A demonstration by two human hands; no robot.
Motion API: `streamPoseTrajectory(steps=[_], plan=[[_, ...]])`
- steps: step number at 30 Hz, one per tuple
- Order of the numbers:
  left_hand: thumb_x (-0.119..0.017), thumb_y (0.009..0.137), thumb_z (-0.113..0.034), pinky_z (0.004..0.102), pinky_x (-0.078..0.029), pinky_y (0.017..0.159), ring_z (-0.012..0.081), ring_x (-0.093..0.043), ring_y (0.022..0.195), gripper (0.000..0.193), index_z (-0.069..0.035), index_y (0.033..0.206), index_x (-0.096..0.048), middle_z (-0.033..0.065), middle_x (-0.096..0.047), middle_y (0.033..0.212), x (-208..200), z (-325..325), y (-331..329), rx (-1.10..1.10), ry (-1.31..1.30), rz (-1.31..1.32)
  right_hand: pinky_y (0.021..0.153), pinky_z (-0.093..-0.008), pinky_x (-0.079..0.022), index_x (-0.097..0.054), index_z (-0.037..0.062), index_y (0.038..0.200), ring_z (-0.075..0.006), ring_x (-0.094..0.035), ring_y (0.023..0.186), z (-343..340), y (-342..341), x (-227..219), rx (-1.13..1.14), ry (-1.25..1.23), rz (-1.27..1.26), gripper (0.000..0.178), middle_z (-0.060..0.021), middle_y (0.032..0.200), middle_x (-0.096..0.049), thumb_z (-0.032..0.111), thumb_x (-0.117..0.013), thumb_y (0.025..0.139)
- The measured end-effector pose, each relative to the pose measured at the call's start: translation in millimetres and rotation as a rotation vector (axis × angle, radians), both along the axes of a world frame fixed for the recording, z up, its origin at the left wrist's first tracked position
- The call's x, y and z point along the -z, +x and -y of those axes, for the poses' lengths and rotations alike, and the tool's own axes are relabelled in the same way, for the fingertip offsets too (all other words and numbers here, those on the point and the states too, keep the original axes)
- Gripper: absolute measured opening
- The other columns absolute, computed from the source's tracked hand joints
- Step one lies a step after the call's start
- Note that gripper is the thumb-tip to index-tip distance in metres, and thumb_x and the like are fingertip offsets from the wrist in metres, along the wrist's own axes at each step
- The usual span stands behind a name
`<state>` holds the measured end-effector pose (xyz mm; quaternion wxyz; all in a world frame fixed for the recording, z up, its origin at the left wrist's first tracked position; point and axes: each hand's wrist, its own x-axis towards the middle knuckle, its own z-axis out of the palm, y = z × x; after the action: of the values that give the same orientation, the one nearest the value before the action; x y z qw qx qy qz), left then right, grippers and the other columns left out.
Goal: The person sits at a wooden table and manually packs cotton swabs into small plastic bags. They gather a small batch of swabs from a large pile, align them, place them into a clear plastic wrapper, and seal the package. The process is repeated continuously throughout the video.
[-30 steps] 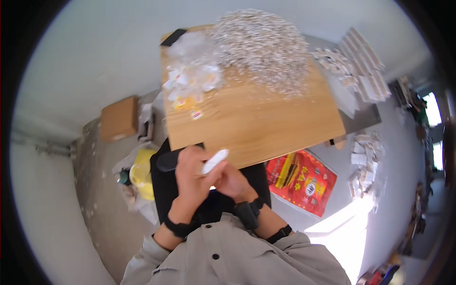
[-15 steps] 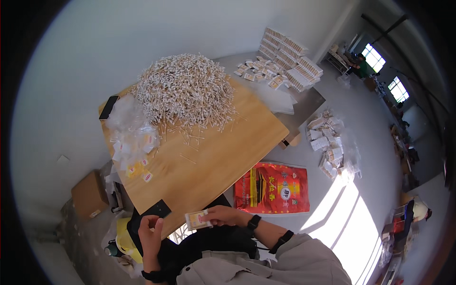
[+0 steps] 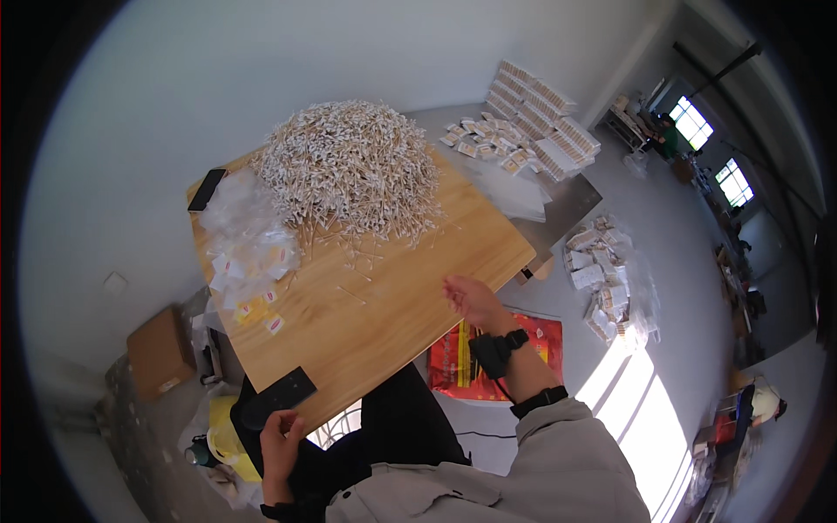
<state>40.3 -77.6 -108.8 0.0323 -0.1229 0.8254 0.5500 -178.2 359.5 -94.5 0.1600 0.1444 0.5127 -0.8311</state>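
Note:
My right hand is over the right edge of the wooden table, its fingers loosely bent and apart, with nothing visible in them. Down by the near corner, my left hand has curled fingers, the thumb standing apart, and no held object shows. It is nearest to a flat black plate on that corner. A big heap of cotton swabs covers the far part of the table. Clear plastic bags lie left of the heap, with small printed cards at their near end.
A dark phone-like slab lies at the table's far left edge. Stacked swab packs stand beyond the right side. A red sack is below the right edge, more bagged packs farther right. A cardboard box sits at left.
My right hand has moved up and right, from near my lap to the table's right edge. The pack of cotton swabs it held is no longer visible there. My left hand has lowered slightly.

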Motion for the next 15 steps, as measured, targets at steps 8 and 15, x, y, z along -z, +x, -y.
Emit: streamPoseTrajectory(steps=[8,15], plan=[[-0.066,0.092,-0.012,0.0276,-0.053,0.075,0.0136,-0.067,0.08,0.017,0.002,0.102,-0.064,0.009,-0.07,0.087,8,16,5,-0.08,-0.004,0.013,0.06,-0.0216,-0.043,-0.066,0.0064,0.105,-0.0072,-0.059,0.075,141,59,46,-0.304,0.211,0.066,0.021,0.0008,0.083,-0.062,0.024,-0.065,0.094],[-0.067,0.091,-0.016,0.0285,-0.051,0.071,0.0163,-0.065,0.076,0.018,-0.001,0.101,-0.065,0.0094,-0.068,0.084,8,24,7,-0.13,0.065,0.027,0.073,-0.0278,-0.049,-0.063,0.0018,0.113,-0.0134,-0.06,0.084,253,33,38,-0.456,0.543,-0.349,0.027,-0.005,0.093,-0.061,0.018,-0.067,0.091]])
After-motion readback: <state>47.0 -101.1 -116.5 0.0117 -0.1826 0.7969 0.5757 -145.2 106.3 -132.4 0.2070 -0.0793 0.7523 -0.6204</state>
